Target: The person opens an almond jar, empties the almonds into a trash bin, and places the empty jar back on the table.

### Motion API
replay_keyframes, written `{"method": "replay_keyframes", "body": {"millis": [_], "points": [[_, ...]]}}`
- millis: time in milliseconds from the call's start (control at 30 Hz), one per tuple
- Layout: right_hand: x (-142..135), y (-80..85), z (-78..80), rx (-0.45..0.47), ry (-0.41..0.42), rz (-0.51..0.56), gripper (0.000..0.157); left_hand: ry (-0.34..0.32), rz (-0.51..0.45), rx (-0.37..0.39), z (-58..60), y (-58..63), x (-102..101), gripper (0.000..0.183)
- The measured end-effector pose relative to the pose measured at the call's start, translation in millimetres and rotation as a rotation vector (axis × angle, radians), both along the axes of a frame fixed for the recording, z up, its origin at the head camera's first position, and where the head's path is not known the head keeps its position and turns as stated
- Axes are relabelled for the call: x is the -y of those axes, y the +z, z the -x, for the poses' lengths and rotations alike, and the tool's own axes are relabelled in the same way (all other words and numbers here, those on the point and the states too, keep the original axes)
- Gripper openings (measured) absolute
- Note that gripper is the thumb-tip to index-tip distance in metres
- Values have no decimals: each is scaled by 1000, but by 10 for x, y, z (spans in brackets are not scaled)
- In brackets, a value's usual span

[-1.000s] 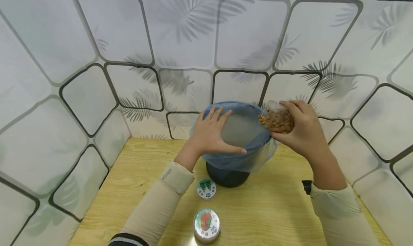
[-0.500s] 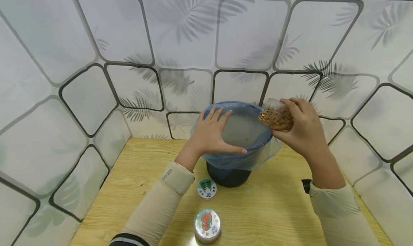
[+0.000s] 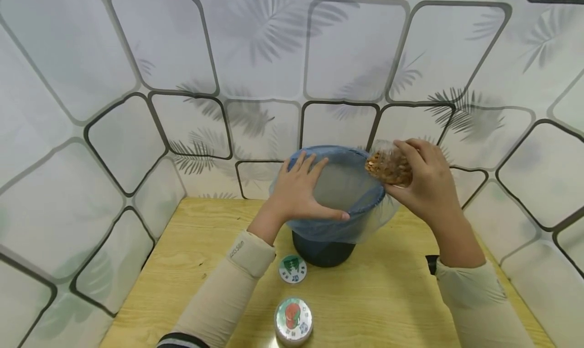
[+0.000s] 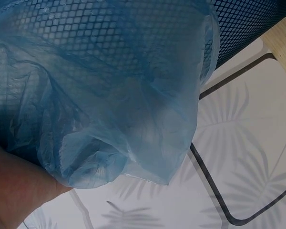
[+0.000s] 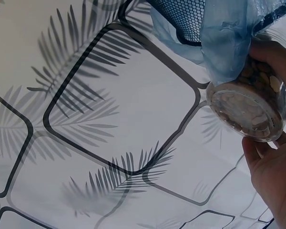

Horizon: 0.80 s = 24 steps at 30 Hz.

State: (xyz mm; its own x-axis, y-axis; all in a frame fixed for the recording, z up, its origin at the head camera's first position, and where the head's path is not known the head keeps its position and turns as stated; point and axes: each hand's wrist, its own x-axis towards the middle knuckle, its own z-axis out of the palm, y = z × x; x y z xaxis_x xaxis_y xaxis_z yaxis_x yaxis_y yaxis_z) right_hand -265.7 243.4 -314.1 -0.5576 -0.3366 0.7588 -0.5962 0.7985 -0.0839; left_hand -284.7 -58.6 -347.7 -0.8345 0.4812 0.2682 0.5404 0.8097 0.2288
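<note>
A dark mesh wastebasket (image 3: 323, 254), lined with a blue plastic bag (image 3: 319, 230), stands on the table near the back wall. My left hand (image 3: 294, 193) lies over its near-left rim with fingers spread, the thumb stretched along the front edge. Bag plastic hides most of that hand in the left wrist view. With my right hand (image 3: 429, 178) I grip a clear plastic jar (image 3: 388, 164), tipped sideways at the right rim, its mouth toward the basket. Brown and orange nut-like pieces fill much of the jar. Its round base (image 5: 243, 112) shows in the right wrist view.
On the wooden table (image 3: 383, 297), a round white lid (image 3: 292, 269) with a green picture lies just in front of the wastebasket. Closer to me stands a closed round container (image 3: 293, 320) with a red fruit picture. Patterned walls (image 3: 260, 44) enclose the back and sides.
The jar and right hand have shifted slightly up and left, and the pieces inside have moved about. A small speck seen inside the basket half a second ago no longer shows. The left hand stays put.
</note>
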Motion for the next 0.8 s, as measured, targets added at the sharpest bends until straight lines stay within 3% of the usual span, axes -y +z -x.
{"method": "replay_keyframes", "body": {"millis": [800], "points": [[29, 16, 2, -43, 30, -45, 96, 11, 16, -8, 10, 20, -16, 133]]}}
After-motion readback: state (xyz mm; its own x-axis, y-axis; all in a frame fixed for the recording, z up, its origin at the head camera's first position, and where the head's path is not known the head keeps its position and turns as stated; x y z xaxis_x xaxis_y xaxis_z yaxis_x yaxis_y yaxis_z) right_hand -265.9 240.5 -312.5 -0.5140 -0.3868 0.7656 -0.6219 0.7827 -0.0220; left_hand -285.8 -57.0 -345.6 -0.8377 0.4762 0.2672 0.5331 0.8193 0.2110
